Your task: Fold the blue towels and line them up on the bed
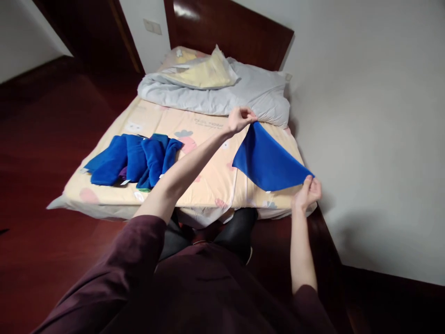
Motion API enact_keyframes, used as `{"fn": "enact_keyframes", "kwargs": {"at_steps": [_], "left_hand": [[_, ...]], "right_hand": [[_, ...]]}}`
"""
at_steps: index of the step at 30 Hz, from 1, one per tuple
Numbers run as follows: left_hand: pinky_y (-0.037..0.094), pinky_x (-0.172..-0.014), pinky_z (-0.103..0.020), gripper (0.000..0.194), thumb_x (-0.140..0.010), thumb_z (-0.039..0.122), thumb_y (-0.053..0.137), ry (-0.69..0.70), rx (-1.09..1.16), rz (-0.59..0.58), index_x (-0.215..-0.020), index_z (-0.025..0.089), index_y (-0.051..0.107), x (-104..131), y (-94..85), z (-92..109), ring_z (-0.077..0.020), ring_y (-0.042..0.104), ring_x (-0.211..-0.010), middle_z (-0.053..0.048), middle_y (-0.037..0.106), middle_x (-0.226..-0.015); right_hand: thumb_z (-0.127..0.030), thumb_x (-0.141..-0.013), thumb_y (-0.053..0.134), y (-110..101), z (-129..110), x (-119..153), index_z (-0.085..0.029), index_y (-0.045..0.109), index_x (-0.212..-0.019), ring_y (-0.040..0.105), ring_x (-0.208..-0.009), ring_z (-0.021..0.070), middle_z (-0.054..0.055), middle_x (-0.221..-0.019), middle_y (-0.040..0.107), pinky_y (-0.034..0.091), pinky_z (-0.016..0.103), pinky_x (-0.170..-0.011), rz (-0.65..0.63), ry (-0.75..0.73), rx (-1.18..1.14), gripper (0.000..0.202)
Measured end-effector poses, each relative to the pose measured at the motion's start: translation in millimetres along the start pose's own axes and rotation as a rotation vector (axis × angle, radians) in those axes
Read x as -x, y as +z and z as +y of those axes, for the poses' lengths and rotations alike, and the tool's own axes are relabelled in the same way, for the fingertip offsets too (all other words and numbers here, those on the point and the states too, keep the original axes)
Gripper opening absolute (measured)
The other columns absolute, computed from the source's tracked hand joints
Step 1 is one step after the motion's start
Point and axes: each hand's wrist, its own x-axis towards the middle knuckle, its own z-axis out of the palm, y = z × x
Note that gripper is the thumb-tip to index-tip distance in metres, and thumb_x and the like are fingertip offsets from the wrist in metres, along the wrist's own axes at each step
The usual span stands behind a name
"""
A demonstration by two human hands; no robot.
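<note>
Between both hands (239, 120), blue cloth (267, 160)

A blue cloth (269, 160), upper edge taut and slanting, hangs over the bed (212, 178).

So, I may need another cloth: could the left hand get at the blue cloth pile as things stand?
Likely yes, if the left hand releases the held cloth; the blue cloth pile lies uncovered on that side.

gap: between cloth pile (113, 160) and held cloth (269, 160) | across: left forearm (189, 171) | right: wall (375, 139)
</note>
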Motion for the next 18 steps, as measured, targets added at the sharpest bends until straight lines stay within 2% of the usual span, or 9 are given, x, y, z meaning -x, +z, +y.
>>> {"fn": "enact_keyframes", "kwargs": {"at_steps": [2,4,9,14,18], "left_hand": [[0.059,-0.085,-0.034,0.031,-0.078,0.029,0.085,0.045,-0.003,-0.008,-0.095,0.013,0.065,-6.9,-18.1,21.2,-0.0176,0.071,-0.086,-0.004,0.07,-0.082],[0.06,-0.089,-0.037,0.033,-0.08,0.03,0.086,0.084,-0.038,-0.006,-0.099,0.012,0.065,-13.1,-36.8,38.4,-0.0185,0.072,-0.09,-0.004,0.07,-0.085],[0.061,-0.093,-0.042,0.034,-0.082,0.029,0.085,0.124,-0.14,0.023,-0.103,0.013,0.064,-16.2,-79.6,64.5,-0.021,0.074,-0.096,-0.002,0.069,-0.091],[0.062,-0.091,-0.04,0.036,-0.079,0.021,0.085,0.096,-0.164,0.007,-0.106,0.013,0.064,10.9,-117.3,78.1,-0.0225,0.074,-0.097,-0.002,0.069,-0.092],[0.063,-0.087,-0.04,0.034,-0.079,0.017,0.082,-0.007,-0.211,0.028,-0.109,0.014,0.065,49.4,-148.2,87.5,-0.024,0.074,-0.097,-0.004,0.069,-0.091]], "right_hand": [[-0.059,-0.086,0.072,6.6,-19.3,-29.4,-0.02,0.058,-0.102,0.07,-0.097,0.0219,0.006,-0.097,0.07,0.058,0.037,-0.087,-0.02,-0.055,-0.061,0.045],[-0.054,-0.084,0.077,14.4,-38.6,-50.2,-0.02,0.058,-0.104,0.072,-0.094,0.0217,0.005,-0.092,0.07,0.059,0.039,-0.085,-0.038,-0.092,-0.096,0.043],[-0.042,-0.083,0.081,33.5,-75.3,-71.8,-0.021,0.066,-0.097,0.074,-0.09,0.0234,0.007,-0.089,0.073,0.061,0.041,-0.086,-0.092,-0.178,-0.159,0.029],[-0.037,-0.086,0.079,39.0,-94.4,-68.3,-0.02,0.075,-0.104,0.075,-0.096,0.0262,0.015,-0.098,0.077,0.061,0.041,-0.085,-0.235,-0.136,-0.133,0.025],[-0.036,-0.076,0.089,32.0,-107.6,-53.3,-0.018,0.079,-0.098,0.073,-0.075,0.0207,0.01,-0.085,0.077,0.062,0.038,-0.076,-0.341,-0.022,-0.169,0.03]]}}
